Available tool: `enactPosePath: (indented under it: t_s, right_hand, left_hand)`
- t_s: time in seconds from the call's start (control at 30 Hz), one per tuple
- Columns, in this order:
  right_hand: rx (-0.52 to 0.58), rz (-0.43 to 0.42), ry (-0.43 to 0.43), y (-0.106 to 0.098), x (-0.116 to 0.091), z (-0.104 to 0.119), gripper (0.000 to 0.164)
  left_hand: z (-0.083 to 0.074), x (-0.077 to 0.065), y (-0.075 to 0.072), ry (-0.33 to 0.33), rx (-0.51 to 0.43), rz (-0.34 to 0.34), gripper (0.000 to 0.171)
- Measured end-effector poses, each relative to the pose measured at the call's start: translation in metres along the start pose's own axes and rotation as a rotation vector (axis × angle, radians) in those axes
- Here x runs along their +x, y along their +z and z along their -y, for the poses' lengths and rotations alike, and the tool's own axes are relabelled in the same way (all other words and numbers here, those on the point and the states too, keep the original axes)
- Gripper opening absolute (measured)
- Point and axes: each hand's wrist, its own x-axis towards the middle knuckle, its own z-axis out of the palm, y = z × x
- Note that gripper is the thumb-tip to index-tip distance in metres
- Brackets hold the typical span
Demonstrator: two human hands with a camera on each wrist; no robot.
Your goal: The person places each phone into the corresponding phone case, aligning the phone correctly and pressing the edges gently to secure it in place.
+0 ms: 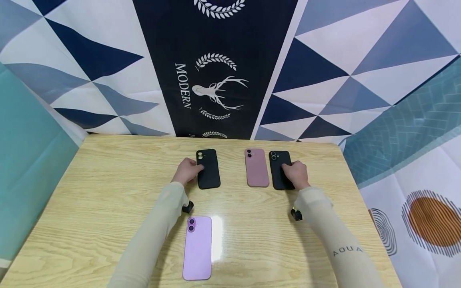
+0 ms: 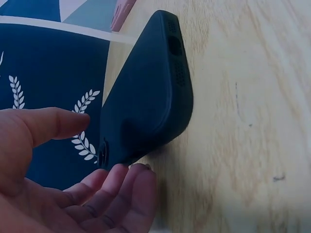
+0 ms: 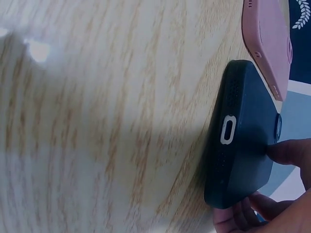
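At the middle back of the table lies a black phone case (image 1: 209, 170) with pale camera openings. My left hand (image 1: 187, 171) is at its left side; the left wrist view shows the thumb (image 2: 63, 124) apart from the case (image 2: 146, 92) and the fingertips right at its edge. Farther right is a black phone in a case (image 1: 280, 176), its camera lenses showing. My right hand (image 1: 296, 174) pinches its right edge, with the thumb (image 3: 286, 151) on the back and the fingers (image 3: 238, 213) curled at the side.
A pink phone (image 1: 257, 168) lies just left of the right-hand black phone. Nearer the front, a purple phone (image 1: 197, 248) lies beside the left forearm. Patterned cloth (image 1: 216, 48) hangs behind the wooden table (image 1: 119, 180). Both sleeves carry small black wrist devices (image 1: 188, 207).
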Motion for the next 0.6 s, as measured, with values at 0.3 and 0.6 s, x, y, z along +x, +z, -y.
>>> enactPosePath:
  t_s: [0.3, 0.6]
  right_hand:
    - [-0.040, 0.008, -0.001, -0.001, -0.001, 0.000, 0.048]
    - [-0.030, 0.025, -0.025, -0.004, -0.002, -0.001, 0.047]
  left_hand:
    - [-0.005, 0.006, 0.005, 0.009, 0.118, -0.005, 0.026]
    - [-0.005, 0.009, 0.007, -0.007, 0.146, -0.009, 0.063]
